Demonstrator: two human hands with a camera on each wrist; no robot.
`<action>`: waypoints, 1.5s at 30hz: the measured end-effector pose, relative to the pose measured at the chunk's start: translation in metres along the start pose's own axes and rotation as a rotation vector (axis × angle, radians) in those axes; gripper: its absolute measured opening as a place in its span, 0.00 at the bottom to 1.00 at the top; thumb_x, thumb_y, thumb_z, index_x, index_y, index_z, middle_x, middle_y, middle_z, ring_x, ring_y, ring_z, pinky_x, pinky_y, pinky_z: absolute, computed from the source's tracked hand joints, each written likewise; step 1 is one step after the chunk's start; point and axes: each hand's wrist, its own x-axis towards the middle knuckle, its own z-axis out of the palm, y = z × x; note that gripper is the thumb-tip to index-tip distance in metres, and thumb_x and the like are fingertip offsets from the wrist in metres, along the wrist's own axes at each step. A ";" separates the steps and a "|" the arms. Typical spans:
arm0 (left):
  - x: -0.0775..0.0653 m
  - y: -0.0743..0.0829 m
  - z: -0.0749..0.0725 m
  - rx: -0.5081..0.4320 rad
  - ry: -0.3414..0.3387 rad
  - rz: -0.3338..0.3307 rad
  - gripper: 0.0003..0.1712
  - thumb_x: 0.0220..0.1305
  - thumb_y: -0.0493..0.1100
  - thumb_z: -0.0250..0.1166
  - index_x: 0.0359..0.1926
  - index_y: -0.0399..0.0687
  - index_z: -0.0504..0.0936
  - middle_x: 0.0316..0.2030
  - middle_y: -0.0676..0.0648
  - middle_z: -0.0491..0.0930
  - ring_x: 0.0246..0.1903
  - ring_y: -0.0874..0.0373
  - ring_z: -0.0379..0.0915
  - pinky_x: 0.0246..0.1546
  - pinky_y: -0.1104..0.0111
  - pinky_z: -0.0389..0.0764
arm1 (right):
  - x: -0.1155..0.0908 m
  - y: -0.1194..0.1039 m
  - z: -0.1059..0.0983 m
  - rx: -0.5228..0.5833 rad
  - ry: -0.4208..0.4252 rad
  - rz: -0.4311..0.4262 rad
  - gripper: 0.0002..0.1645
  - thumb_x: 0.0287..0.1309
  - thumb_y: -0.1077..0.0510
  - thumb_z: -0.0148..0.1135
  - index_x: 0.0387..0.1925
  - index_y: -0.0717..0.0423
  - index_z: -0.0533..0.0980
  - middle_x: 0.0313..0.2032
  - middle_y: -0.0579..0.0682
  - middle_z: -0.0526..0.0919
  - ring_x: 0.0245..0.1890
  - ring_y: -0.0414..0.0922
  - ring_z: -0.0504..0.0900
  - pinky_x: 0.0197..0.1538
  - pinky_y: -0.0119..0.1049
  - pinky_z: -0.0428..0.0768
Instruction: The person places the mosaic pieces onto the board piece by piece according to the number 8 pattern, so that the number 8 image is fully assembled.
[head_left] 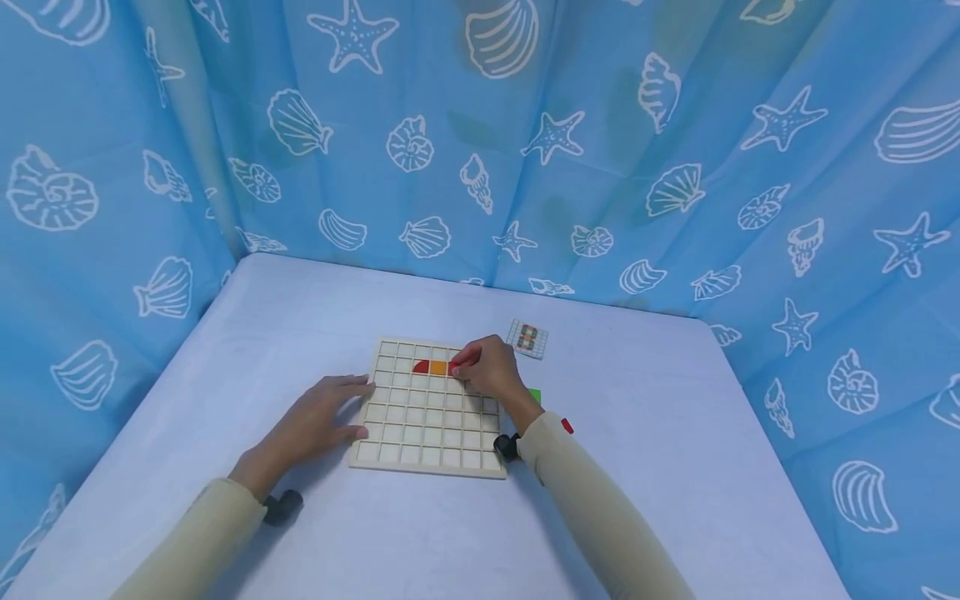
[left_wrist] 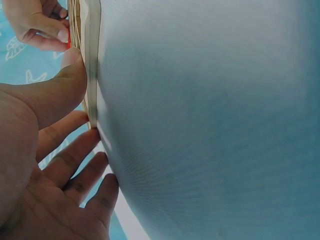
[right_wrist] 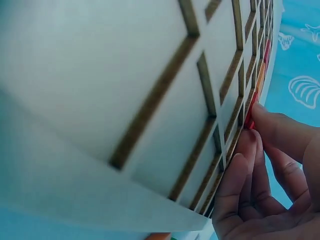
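Observation:
A wooden grid board (head_left: 405,457) with pale square cells lies on the table. In its second row from the far edge sit a red tile with a curved edge (head_left: 421,367) and an orange square tile (head_left: 438,368). My right hand (head_left: 491,367) pinches another red tile (right_wrist: 251,117) between thumb and fingers, at the cell just right of the orange one. The right fingertips partly hide that tile. Along the board's left edge my left hand (head_left: 311,422) rests with relaxed, spread fingers, its thumb (left_wrist: 72,62) and fingertips right at the rim.
Beyond the board's far right corner lies a small card (head_left: 528,339) printed with a coloured grid pattern. A green piece (head_left: 535,395) and a red piece (head_left: 567,426) lie right of the board, partly behind my right arm. A blue shell-patterned curtain (head_left: 450,192) surrounds the table.

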 end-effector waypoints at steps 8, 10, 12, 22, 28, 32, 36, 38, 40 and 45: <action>0.000 0.003 -0.002 0.005 0.009 0.006 0.40 0.60 0.43 0.80 0.71 0.39 0.76 0.74 0.36 0.73 0.74 0.33 0.67 0.76 0.39 0.69 | -0.002 -0.007 0.000 -0.095 0.021 -0.008 0.03 0.60 0.61 0.78 0.36 0.50 0.92 0.35 0.46 0.91 0.40 0.45 0.84 0.42 0.39 0.85; 0.000 0.004 -0.002 0.005 0.007 0.008 0.40 0.60 0.43 0.80 0.71 0.39 0.76 0.74 0.36 0.73 0.74 0.33 0.67 0.76 0.39 0.69 | -0.003 -0.008 0.000 -0.142 0.025 -0.025 0.03 0.61 0.60 0.78 0.38 0.50 0.92 0.36 0.46 0.91 0.42 0.46 0.85 0.44 0.40 0.86; 0.000 0.004 -0.002 0.006 0.005 0.009 0.41 0.60 0.43 0.80 0.72 0.38 0.76 0.74 0.36 0.73 0.74 0.33 0.67 0.76 0.39 0.69 | -0.004 -0.009 0.000 -0.197 0.020 -0.040 0.05 0.62 0.58 0.77 0.40 0.49 0.93 0.38 0.46 0.92 0.45 0.46 0.86 0.47 0.42 0.87; -0.003 0.005 -0.003 0.002 0.007 0.019 0.40 0.61 0.43 0.79 0.72 0.38 0.76 0.74 0.35 0.73 0.74 0.32 0.67 0.76 0.39 0.69 | -0.011 0.003 -0.011 -0.100 -0.035 -0.068 0.11 0.64 0.60 0.75 0.48 0.50 0.91 0.43 0.48 0.93 0.46 0.46 0.88 0.47 0.41 0.89; -0.003 0.008 -0.005 0.003 0.005 0.022 0.40 0.61 0.43 0.79 0.72 0.37 0.75 0.74 0.35 0.73 0.74 0.32 0.67 0.76 0.39 0.69 | -0.013 0.023 -0.031 0.016 -0.034 0.000 0.11 0.63 0.56 0.77 0.46 0.46 0.92 0.40 0.45 0.90 0.40 0.44 0.84 0.39 0.33 0.85; -0.003 0.009 -0.005 0.001 -0.001 0.009 0.40 0.62 0.43 0.78 0.72 0.38 0.75 0.74 0.35 0.72 0.74 0.32 0.66 0.76 0.39 0.68 | -0.017 0.038 -0.049 0.042 -0.035 0.095 0.10 0.63 0.56 0.77 0.46 0.41 0.91 0.43 0.45 0.89 0.44 0.47 0.82 0.44 0.33 0.85; -0.002 0.010 -0.005 0.007 -0.011 -0.009 0.41 0.62 0.43 0.78 0.73 0.39 0.75 0.75 0.35 0.72 0.75 0.33 0.65 0.77 0.39 0.68 | -0.022 0.054 -0.063 0.018 -0.009 0.119 0.11 0.63 0.56 0.77 0.46 0.41 0.91 0.43 0.46 0.89 0.45 0.48 0.83 0.47 0.34 0.87; -0.002 0.010 -0.005 0.011 -0.016 -0.020 0.41 0.61 0.43 0.79 0.73 0.39 0.74 0.75 0.36 0.71 0.76 0.33 0.65 0.77 0.39 0.68 | -0.024 0.061 -0.068 0.007 0.002 0.132 0.11 0.62 0.55 0.78 0.46 0.41 0.90 0.43 0.46 0.88 0.45 0.48 0.83 0.47 0.34 0.88; -0.002 0.011 -0.005 0.016 -0.024 -0.032 0.42 0.61 0.43 0.79 0.74 0.39 0.74 0.76 0.36 0.71 0.76 0.33 0.64 0.77 0.39 0.68 | -0.027 0.067 -0.071 -0.008 0.002 0.145 0.11 0.61 0.54 0.79 0.46 0.40 0.90 0.43 0.46 0.88 0.45 0.48 0.83 0.46 0.34 0.88; -0.001 0.012 -0.004 0.015 -0.034 -0.038 0.42 0.61 0.44 0.79 0.74 0.40 0.74 0.76 0.36 0.71 0.76 0.33 0.64 0.77 0.39 0.67 | -0.029 0.077 -0.071 -0.051 -0.012 0.147 0.10 0.59 0.54 0.81 0.43 0.41 0.91 0.41 0.47 0.87 0.41 0.48 0.83 0.40 0.33 0.86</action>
